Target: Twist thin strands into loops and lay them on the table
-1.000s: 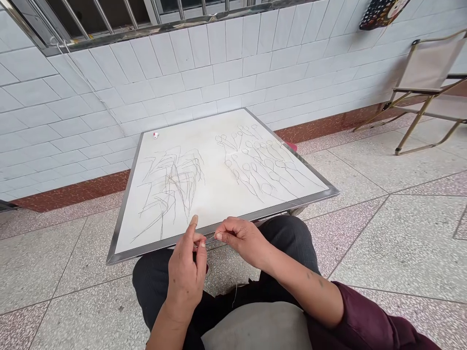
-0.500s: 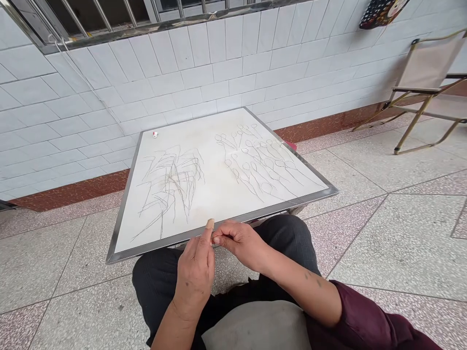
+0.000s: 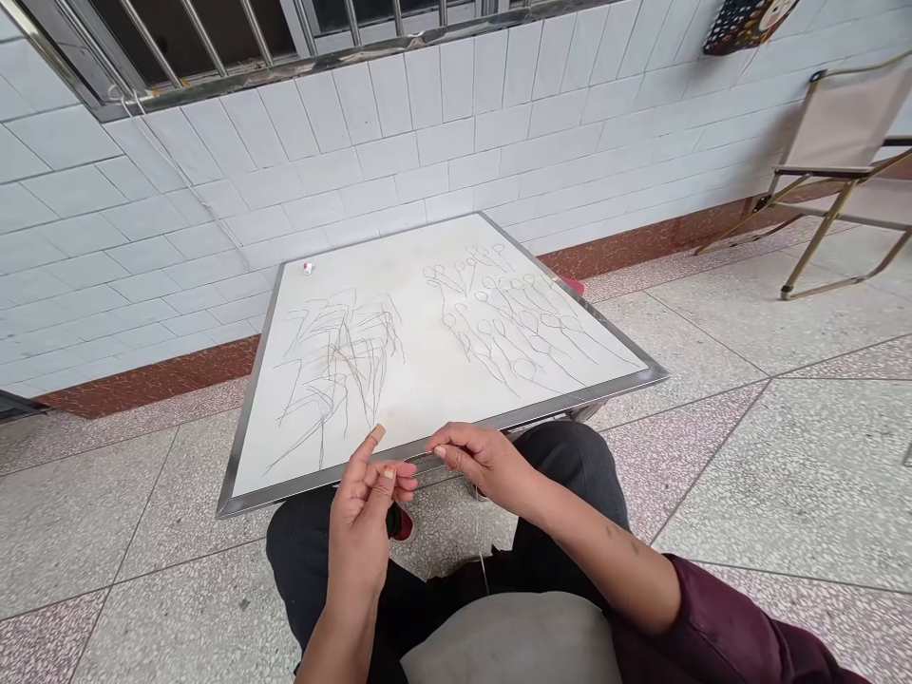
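The left hand and the right hand are up just off the near edge of the surface, a small gap between their fingers. A thin strand crosses that gap. The right fingers pinch one part of it between thumb and forefinger; the left thumb presses it against a finger, while the left forefinger points up and away, a tan wrap at its tip. Below the right fingers a pale thread hangs toward the lap; whether it belongs to the same strand, I cannot tell.

Beyond the left fingers and a little to their left, bent wires lie crossed in a loose tangle. Beyond the right fingers, slightly to their right, looped wires are spread out, many with their round ends away from the hands. A small white and red item sits far beyond the left fingers, near the surface's far corner. Well off to the right of the fingers, a folding chair stands by the tiled wall.
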Available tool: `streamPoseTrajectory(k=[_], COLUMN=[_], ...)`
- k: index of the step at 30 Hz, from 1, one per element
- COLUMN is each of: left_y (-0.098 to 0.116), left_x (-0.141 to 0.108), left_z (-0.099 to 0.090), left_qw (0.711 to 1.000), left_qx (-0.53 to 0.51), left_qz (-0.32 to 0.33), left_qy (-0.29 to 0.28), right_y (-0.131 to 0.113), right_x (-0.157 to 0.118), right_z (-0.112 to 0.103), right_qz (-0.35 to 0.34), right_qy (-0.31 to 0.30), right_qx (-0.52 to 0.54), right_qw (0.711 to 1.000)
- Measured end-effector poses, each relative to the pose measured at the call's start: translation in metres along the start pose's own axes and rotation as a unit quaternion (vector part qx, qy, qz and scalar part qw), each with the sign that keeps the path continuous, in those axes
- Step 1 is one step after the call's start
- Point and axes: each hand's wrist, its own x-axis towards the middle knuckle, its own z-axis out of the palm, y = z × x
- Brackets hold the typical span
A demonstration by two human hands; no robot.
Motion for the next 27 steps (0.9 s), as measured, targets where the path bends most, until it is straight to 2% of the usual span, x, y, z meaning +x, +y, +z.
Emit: streamPoseTrajectory(k=[4, 9, 12, 18, 23, 27], left_y=[0.002, 0.007, 0.012, 0.018, 0.015, 0.014], left_x=[0.001, -0.001, -0.004, -0.009, -0.006, -0.004], left_z=[-0.001, -0.001, -0.002, -0.002, -0.002, -0.004], left_qw=[0.994, 0.979, 0.980, 0.989, 0.980, 0.968], left_qx=[-0.100, -0.184, -0.174, -0.075, -0.115, -0.145], left_qz=[-0.053, -0.089, -0.095, -0.113, -0.145, -0.179], left_qy=[0.000, 0.009, -0.007, -0.062, -0.071, -0.101], right_y=[0.003, 0.004, 0.002, 0.001, 0.005, 0.004], right_x=[0.000, -0.001, -0.002, -0.002, -0.002, -0.004], right_z=[0.000, -0.001, -0.002, -0.004, -0.005, -0.006], right_qz=[-0.034, -0.062, -0.065, -0.066, -0.105, -0.121], right_qy=[-0.010, -0.009, -0.010, -0.028, -0.039, -0.042], right_qx=[-0.004, -0.012, -0.018, -0.045, -0.080, -0.099], right_qw=[0.999, 0.998, 0.998, 0.996, 0.990, 0.987])
